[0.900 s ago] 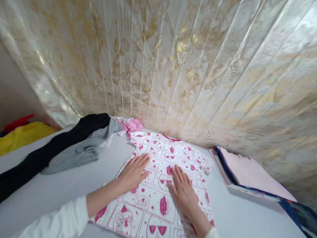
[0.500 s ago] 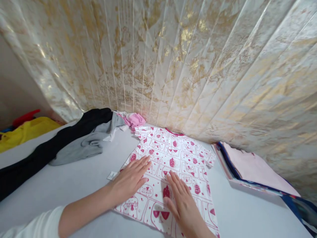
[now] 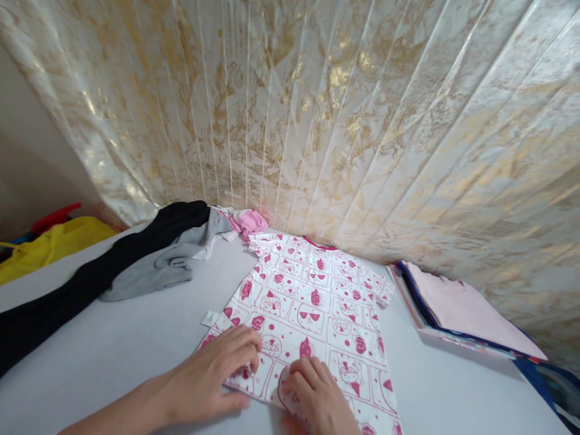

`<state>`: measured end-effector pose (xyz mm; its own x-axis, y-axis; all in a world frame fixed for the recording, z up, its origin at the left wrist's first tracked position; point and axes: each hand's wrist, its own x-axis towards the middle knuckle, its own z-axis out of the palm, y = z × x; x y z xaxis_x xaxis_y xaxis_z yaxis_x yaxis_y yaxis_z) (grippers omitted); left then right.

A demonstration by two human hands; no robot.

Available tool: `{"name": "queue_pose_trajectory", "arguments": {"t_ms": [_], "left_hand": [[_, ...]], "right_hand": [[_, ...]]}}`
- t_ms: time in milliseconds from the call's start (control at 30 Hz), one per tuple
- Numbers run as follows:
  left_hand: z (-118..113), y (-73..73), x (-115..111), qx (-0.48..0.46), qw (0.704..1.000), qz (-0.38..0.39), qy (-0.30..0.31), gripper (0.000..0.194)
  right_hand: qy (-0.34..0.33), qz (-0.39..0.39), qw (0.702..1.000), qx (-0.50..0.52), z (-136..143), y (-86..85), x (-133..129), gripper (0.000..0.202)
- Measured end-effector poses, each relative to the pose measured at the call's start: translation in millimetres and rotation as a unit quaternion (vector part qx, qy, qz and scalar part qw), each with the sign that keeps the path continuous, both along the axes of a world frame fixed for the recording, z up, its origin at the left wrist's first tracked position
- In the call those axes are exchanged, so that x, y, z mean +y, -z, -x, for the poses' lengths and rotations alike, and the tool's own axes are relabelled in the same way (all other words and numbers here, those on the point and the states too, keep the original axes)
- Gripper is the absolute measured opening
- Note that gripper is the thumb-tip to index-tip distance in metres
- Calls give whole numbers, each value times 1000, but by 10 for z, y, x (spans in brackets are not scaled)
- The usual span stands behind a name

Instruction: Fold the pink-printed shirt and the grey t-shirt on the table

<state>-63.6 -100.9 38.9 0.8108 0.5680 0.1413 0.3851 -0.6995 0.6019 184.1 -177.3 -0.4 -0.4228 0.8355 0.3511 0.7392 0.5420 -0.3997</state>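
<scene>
A white short-sleeved shirt with a dark pink print (image 3: 309, 318) lies spread on the pale sheet, its pink-trimmed neckline towards the curtain. At its lower left edge, my left hand (image 3: 215, 371) has curled fingers over a gathered bit of fabric, its thumb at the hem. My right hand (image 3: 319, 396) bends its fingers on the lower middle of the shirt; its thumb is partly hidden near the hem. A small white tag (image 3: 209, 318) sticks out at the shirt's left side.
Black clothing (image 3: 90, 272) and a grey garment (image 3: 154, 269) lie left, with a pink item (image 3: 249, 222) beyond. Folded clothes (image 3: 471, 308) are stacked right. A yellow item (image 3: 54, 244) is at far left. The gold-patterned curtain (image 3: 317, 121) hangs behind.
Both hands have moved down towards the hem, and their flat fingers have curled onto the fabric. The shirt's lower left side now spreads further left.
</scene>
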Motion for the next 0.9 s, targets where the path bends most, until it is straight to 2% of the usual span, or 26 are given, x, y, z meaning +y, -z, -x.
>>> {"name": "queue_pose_trajectory", "arguments": {"t_ms": [100,233,467,533,633,767,900], "left_hand": [[-7,9,-57,3,1000,-7,-4,25],[-61,20,-39,3,1000,-21,-1,17],[-85,58,-35,-23,999,-19,-17,14],[-93,53,-11,-49,998,-37,-25,13],[-83,33,30,-63,992,-108,8,11],[6,39,33,-17,984,-164,68,18],[91,54,5,-15,985,-158,67,22]], "right_hand": [[23,-12,1000,-15,-46,43,-20,20],[35,-20,999,-20,-55,2,-13,16],[57,-112,992,5,82,150,-24,12],[63,-129,990,12,77,116,-26,12],[79,-157,984,10,44,4,-31,17],[41,-232,970,-66,26,-42,-47,30],[9,-211,974,-82,41,51,-73,24]]}}
